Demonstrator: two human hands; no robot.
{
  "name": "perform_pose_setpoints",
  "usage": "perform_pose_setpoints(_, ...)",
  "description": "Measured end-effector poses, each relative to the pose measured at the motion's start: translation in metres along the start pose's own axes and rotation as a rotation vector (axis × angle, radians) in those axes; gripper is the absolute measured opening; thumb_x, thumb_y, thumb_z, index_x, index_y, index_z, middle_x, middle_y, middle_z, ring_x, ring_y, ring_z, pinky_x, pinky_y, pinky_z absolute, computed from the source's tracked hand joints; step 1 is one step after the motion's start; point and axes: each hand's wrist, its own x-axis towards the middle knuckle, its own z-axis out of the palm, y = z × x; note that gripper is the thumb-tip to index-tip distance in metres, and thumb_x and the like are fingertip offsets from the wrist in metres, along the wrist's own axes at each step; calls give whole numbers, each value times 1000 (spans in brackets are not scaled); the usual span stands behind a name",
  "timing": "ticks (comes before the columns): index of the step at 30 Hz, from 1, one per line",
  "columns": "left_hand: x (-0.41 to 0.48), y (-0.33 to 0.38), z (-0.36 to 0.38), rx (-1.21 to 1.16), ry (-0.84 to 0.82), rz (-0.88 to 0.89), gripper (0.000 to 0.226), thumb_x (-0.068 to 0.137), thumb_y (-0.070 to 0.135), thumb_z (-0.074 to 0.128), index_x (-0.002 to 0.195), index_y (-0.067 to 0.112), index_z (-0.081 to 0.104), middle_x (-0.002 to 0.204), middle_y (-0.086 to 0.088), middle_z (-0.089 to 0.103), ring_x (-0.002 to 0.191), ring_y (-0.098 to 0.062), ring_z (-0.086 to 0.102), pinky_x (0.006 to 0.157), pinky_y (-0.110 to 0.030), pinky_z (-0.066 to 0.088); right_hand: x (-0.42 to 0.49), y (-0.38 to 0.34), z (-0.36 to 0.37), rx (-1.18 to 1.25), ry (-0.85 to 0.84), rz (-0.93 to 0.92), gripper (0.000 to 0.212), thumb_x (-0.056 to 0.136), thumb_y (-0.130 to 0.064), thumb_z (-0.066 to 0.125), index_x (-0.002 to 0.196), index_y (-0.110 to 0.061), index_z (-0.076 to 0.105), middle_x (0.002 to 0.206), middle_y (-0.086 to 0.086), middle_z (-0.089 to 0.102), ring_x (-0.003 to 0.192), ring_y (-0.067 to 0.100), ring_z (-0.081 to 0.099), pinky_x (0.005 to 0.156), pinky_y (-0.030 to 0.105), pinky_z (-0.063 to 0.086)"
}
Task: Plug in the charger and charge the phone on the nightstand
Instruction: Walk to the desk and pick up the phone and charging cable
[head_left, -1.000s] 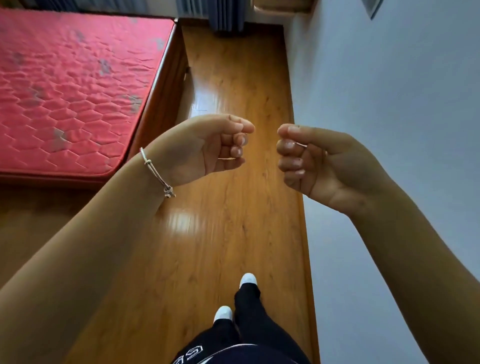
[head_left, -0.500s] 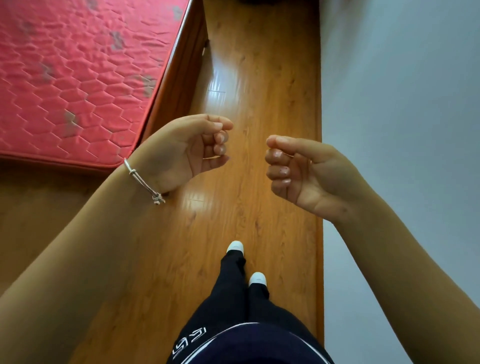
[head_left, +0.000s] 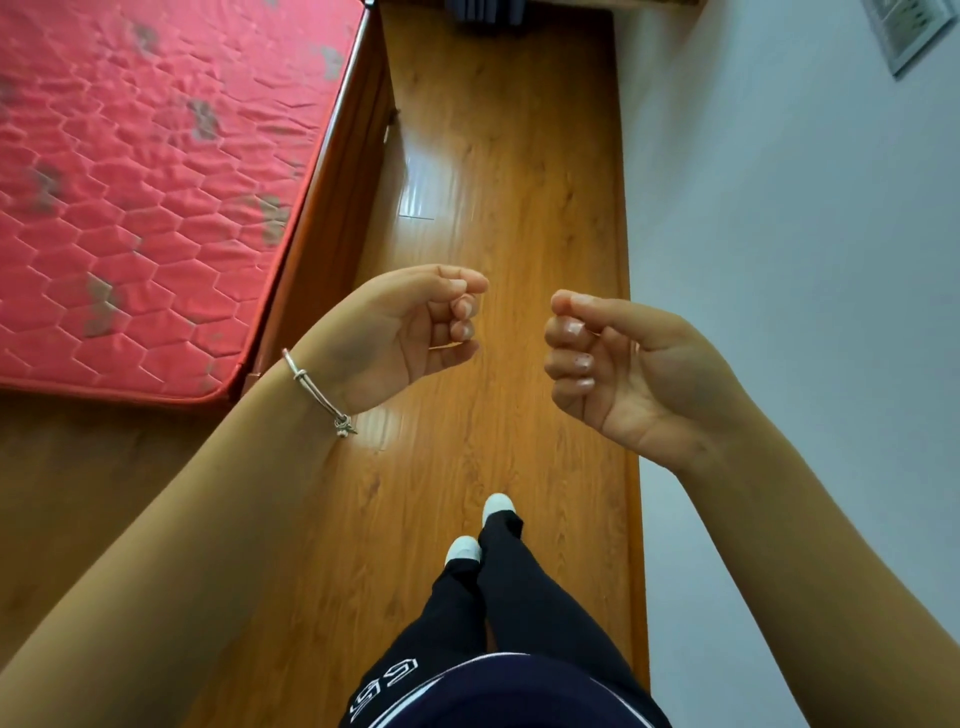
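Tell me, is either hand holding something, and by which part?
Nothing is held. The left hand and the right hand are both raised above the wooden floor with fingers curled in and nothing inside them.

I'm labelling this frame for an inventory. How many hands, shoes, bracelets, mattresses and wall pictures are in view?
hands: 2, the left hand and the right hand
shoes: 2
bracelet: 1
mattress: 1
wall picture: 1
total: 7
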Motion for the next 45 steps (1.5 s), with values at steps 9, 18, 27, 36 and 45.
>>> perform_pose_setpoints(9, 72, 32, 1, -27, 64, 10, 17, 91, 11, 41, 91, 12, 58, 62, 7, 53, 56, -6, 53, 64, -23, 53, 49, -64, -27, -8, -4, -9, 18, 83, -21, 55, 70, -18, 68, 63, -5, 51, 51, 7, 45, 47, 15, 38)
perform_pose_setpoints(18, 109, 57, -20, -91, 167, 25, 18, 90, 11, 40, 91, 12, 57, 59, 8, 52, 53, -6, 50, 62, -22, 52, 102, -104, -31, 20, -51, 18, 11, 81, -19, 55, 73, -17, 63, 62, -6, 48, 51, 5, 41, 46, 15, 37)
perform_pose_setpoints(27, 169, 118, -72, -82, 175, 18, 19, 91, 10, 39, 90, 12, 58, 59, 7, 52, 54, -6, 49, 65, -22, 51, 193, -149, -10, 23, -30, -3, 9, 80, -20, 55, 73, -17, 61, 62, -6, 48, 52, 5, 41, 47, 15, 36)
perform_pose_setpoints(36, 244, 158, -98, -124, 81, -13, 17, 90, 11, 41, 90, 12, 58, 59, 7, 53, 53, -6, 51, 63, -23, 53, 240, -183, -20, 151, 52, -76, 9, 81, -21, 55, 77, -16, 61, 63, -5, 49, 52, 6, 43, 48, 15, 35)
perform_pose_setpoints(45, 337, 189, -96, -146, 51, -22, 14, 88, 12, 44, 89, 13, 58, 60, 7, 53, 54, -7, 51, 63, -23, 52, 274, -250, -70, 154, 155, -139, 7, 79, -22, 57, 76, -17, 62, 64, -5, 48, 51, 7, 44, 47, 15, 38)
